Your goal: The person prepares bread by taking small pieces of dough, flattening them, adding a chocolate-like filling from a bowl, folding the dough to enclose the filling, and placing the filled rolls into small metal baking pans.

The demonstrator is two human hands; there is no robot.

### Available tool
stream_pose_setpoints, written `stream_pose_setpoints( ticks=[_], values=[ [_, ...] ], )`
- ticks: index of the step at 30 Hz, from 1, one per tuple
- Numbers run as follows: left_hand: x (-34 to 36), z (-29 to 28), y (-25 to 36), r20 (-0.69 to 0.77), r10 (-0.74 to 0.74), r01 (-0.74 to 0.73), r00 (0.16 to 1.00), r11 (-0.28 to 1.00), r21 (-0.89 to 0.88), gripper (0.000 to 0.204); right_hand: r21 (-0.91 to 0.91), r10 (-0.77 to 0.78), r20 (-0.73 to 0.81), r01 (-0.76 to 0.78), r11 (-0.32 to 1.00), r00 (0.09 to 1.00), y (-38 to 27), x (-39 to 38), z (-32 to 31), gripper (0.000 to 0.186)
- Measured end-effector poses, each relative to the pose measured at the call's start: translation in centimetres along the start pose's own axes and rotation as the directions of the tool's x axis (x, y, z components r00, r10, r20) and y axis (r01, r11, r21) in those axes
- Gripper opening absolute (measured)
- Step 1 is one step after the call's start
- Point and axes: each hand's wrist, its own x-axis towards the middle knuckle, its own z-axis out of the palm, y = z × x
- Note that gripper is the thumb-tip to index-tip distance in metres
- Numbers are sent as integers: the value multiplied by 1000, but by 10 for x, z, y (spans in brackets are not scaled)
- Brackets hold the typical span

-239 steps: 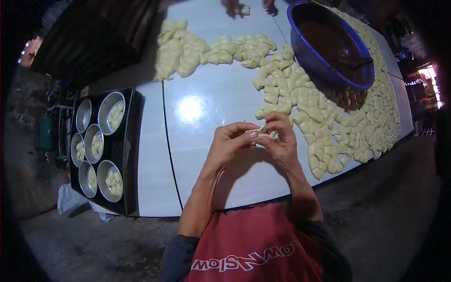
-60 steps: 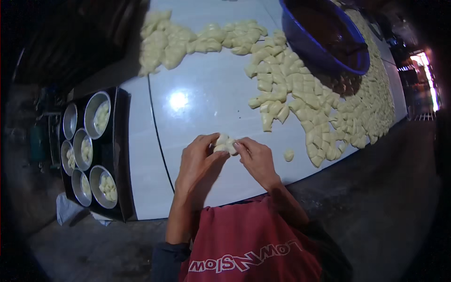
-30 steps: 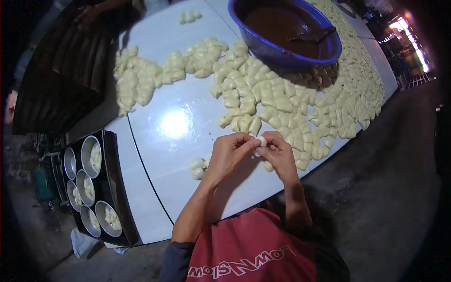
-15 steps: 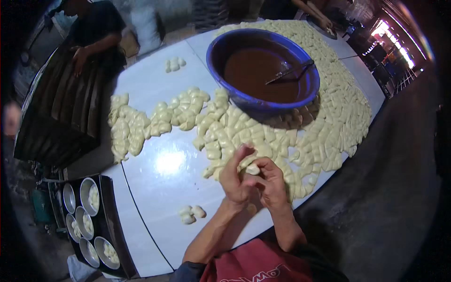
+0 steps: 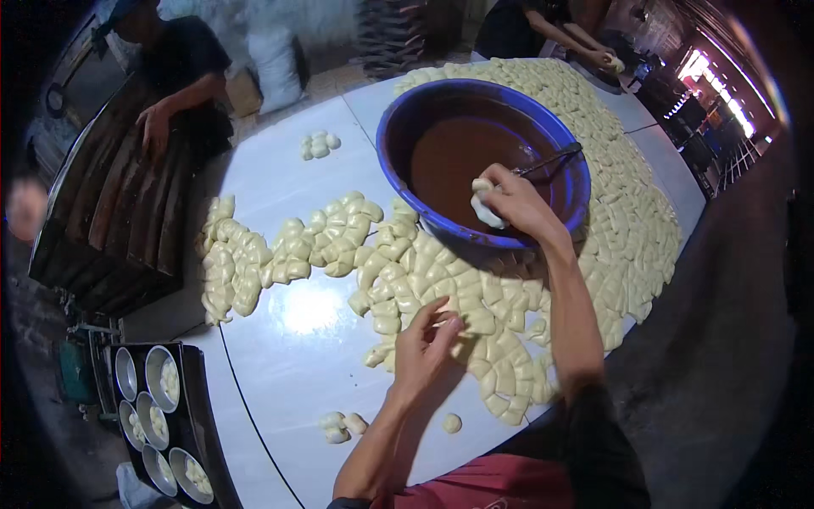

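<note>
My right hand [image 5: 519,204] reaches over a large blue basin [image 5: 398,182] of brown paste [image 5: 454,148], its fingers closed on a pale piece of dough [image 5: 489,212]. A dark-handled utensil [image 5: 555,159] leans on the basin's far right rim, its lower part behind my hand. My left hand [image 5: 426,343] is just above the near edge of a wide spread of pale dough pieces [image 5: 475,297]. Its fingers are apart, slightly bent, with nothing visible in them. One small dough round [image 5: 452,422] lies near my left forearm.
Dark stacked trays [image 5: 119,187] stand at the left, a person's hand [image 5: 155,127] on them. Below, a black tray [image 5: 199,407] carries several round metal tins [image 5: 159,365] with dough pieces. Small dough clusters [image 5: 320,144] [image 5: 341,427] sit on the white table [image 5: 280,373]. Another person's hands [image 5: 606,61] work far right.
My hands have parted. The right one has moved up and away to the basin with the piece of dough, while the left stays over the near dough, now without it.
</note>
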Motion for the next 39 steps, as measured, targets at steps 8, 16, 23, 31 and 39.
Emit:
stream_pose_setpoints(
  ticks=[8,16,23,31,39],
  values=[
    [-9,-22,0,16,-78,75,997,984,164,39,-334,231,371,-102,937,899,8,25,-1,36],
    [-3,-17,6,10,9,-9,1000,1000,-23,38,732,-62,231,-131,669,971,-24,-13,17,12],
    [-15,-20,21,54,-67,86,996,756,-649,40,900,-26,246,-218,377,969,-45,-88,105,23],
    [-71,-97,0,-385,-146,-82,911,852,-518,29,754,-159,264,-101,649,951,-53,-153,178,39],
    [-109,-114,15,-567,-16,-154,823,956,-251,34,110,-426,-124,439,892,896,-89,-191,251,20]
  ],
)
